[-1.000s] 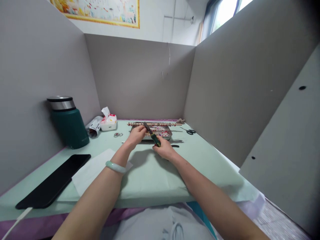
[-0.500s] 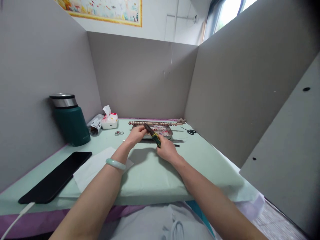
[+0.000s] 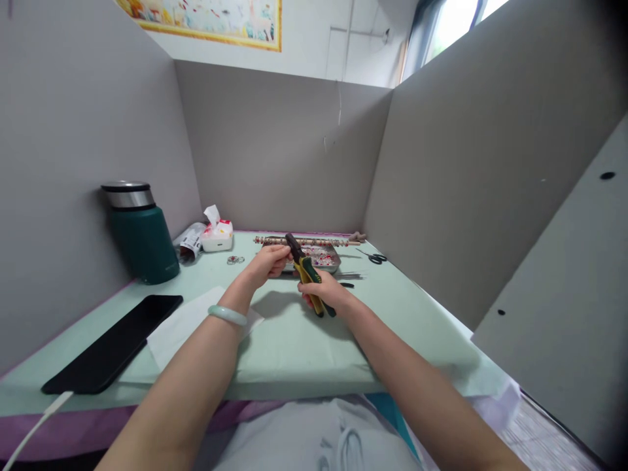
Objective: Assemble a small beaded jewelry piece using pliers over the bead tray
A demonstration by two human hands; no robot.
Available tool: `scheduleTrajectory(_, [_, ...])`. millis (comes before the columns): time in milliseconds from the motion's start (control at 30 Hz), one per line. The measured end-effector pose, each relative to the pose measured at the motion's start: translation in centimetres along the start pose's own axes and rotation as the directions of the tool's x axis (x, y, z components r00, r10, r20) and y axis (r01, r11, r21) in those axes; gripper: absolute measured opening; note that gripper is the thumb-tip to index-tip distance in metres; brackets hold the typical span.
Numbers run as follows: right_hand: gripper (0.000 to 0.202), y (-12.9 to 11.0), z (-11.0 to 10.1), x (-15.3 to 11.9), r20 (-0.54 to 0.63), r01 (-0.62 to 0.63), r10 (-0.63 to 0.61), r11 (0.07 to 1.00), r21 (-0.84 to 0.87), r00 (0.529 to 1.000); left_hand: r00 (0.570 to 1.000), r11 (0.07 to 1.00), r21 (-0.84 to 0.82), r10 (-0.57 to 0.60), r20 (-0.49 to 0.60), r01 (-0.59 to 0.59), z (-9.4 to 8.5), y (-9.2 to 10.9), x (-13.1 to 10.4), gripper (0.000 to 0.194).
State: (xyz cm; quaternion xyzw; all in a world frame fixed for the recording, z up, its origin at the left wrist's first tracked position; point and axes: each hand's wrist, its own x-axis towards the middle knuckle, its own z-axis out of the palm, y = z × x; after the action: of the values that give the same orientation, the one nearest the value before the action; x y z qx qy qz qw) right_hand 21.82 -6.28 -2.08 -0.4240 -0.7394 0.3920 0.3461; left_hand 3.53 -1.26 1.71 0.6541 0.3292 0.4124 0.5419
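Observation:
My right hand (image 3: 324, 291) is closed around pliers (image 3: 305, 263) with green and yellow handles and dark jaws. The jaws point up and away, toward the fingertips of my left hand (image 3: 269, 263). Those left fingers are pinched together beside the jaws; whatever they hold is too small to make out. Behind both hands lies a metal tray (image 3: 335, 261) of small red, pink and white beads, partly hidden. Across its far side rests a rod (image 3: 343, 243) carrying many small beaded rings.
Scissors (image 3: 375, 258) lie at the right, thin metal rods (image 3: 352, 276) before the tray. Small rings (image 3: 235, 260), a tissue box (image 3: 217, 237), a green bottle (image 3: 140, 235), white paper (image 3: 184, 324) and a black phone (image 3: 115, 343) are on the left. Grey partitions (image 3: 284, 150) enclose the table.
The pliers have turned in my right hand, so both handles now show and point toward me. My left fingers have stayed close beside the jaws. The view has shifted slightly.

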Motion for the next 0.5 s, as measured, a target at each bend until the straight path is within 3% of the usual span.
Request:
scheduleTrajectory(100, [0.04,0.3,0.1,0.2,-0.205,0.029,-0.09,0.959,-0.281,0.975,0.996,0.993,0.119,0.004,-0.09,0.007,0.3,0.1,0.2,0.028])
scheduleTrajectory(167, [0.049,0.5,0.0,0.4,-0.339,-0.03,-0.159,0.871,-0.49,0.927,0.983,0.964,0.266,0.038,-0.182,0.012,0.8,0.1,0.4,0.027])
scheduleTrajectory(233, [0.056,0.5,0.0,0.5,-0.4,-0.097,-0.181,0.808,-0.581,0.898,0.963,0.93,0.367,0.127,-0.238,-0.032,1.2,0.1,0.6,0.026])
scheduleTrajectory(333, [0.049,0.2,-0.1,0.4,-0.363,-0.058,-0.133,0.881,-0.47,0.922,0.96,0.936,0.349,0.137,-0.245,-0.045,1.3,0.1,0.5,0.029])
scheduleTrajectory(433, [0.032,-0.2,-0.2,0.0,-0.128,0.015,-0.03,0.993,-0.114,0.991,0.989,0.984,0.17,0.073,-0.129,-0.051,0.6,0.2,0.1,0.033])
scheduleTrajectory(500, [0.031,-0.3,-0.2,-0.3,0.011,0.007,-0.008,0.998,0.057,1.0,0.998,0.995,0.085,0.048,-0.041,-0.045,0.1,0.3,-0.1,0.035])
